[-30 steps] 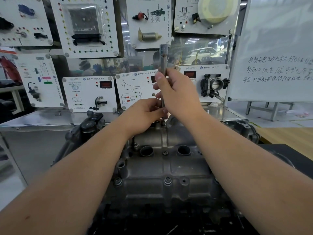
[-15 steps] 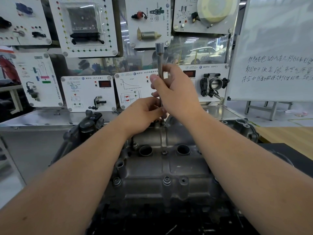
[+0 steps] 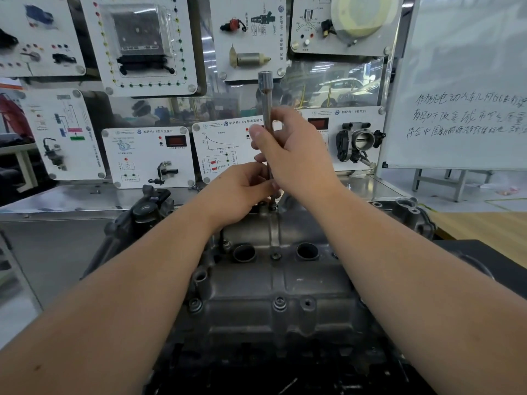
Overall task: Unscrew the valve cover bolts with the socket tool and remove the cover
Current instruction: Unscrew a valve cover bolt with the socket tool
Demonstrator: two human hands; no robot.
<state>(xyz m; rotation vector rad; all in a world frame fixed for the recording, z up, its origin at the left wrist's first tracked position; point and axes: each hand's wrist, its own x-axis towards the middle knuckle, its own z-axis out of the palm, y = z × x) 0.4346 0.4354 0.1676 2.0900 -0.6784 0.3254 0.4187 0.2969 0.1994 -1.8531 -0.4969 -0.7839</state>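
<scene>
Valve cover point(image 3: 273, 286) sits in the middle of the head view, a grey cast metal lid lying lengthwise away from the person, still seated on the engine with several bolts showing along its near edge and centre line. At its far end stands the socket tool point(image 3: 267, 109), a slim metal rod held upright, its long axis nearly vertical, its knurled head at the top and its lower tip down at a far-edge bolt point(image 3: 273, 206); whether the tip is fully seated on that bolt cannot be told, since the hands hide the joint. The right hand point(image 3: 296, 155) is higher up and wraps the middle of the rod, thumb and fingers curled round it. The left hand point(image 3: 242, 189) is lower and nearer the cover, its fingers bent in around the foot of the rod just above the bolt, apparently steadying it, though how tightly they pinch it is hidden. Both forearms reach out over the cover from the near side, so the bolt lies straight below both grips. My reading is that turning has to happen about that vertical axis, with the rod kept plumb so it does not slip off. Behind the engine stand white training panels point(image 3: 148, 155) and a whiteboard point(image 3: 467, 81).
</scene>
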